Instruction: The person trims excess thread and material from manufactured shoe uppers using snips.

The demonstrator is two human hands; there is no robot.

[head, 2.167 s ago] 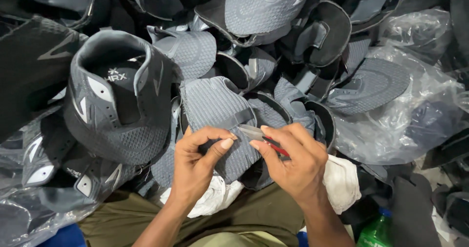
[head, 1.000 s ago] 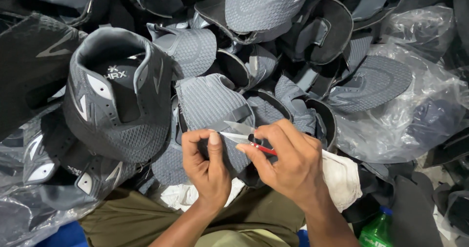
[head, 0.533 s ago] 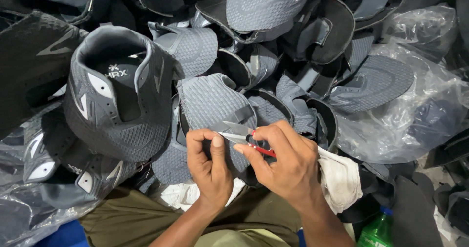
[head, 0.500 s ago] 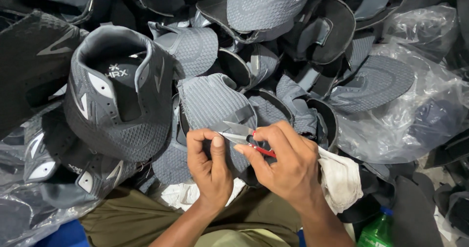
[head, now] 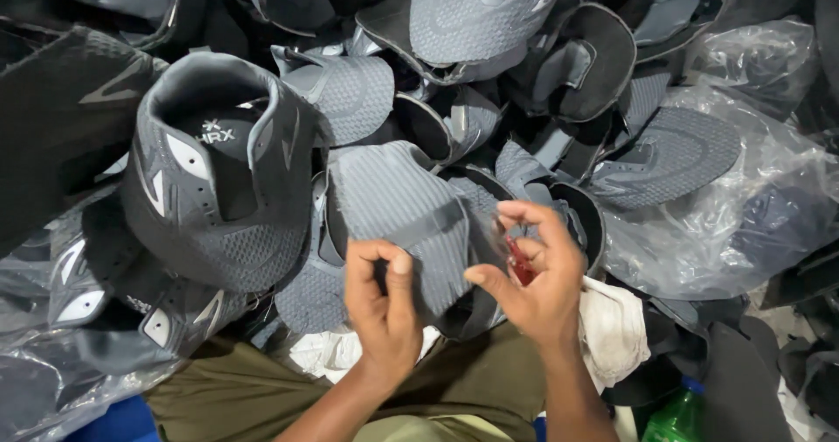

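Left hand (head: pixel 382 306) pinching edge of grey mesh shoe upper (head: pixel 404 215), thumb and fingers closed on fabric. Right hand (head: pixel 535 276) just beside it, fingers curled shut around small red-handled tool (head: pixel 522 269), blade mostly hidden. Upper sits above lap, right in front of pile of more uppers (head: pixel 489 22). Big dark upper (head: pixel 214 175) with white patches to left, touching it. White cloth (head: pixel 616 328) under right wrist. Clear plastic bag (head: pixel 743 223) on right. Green bottle (head: pixel 677 416) bottom right corner.
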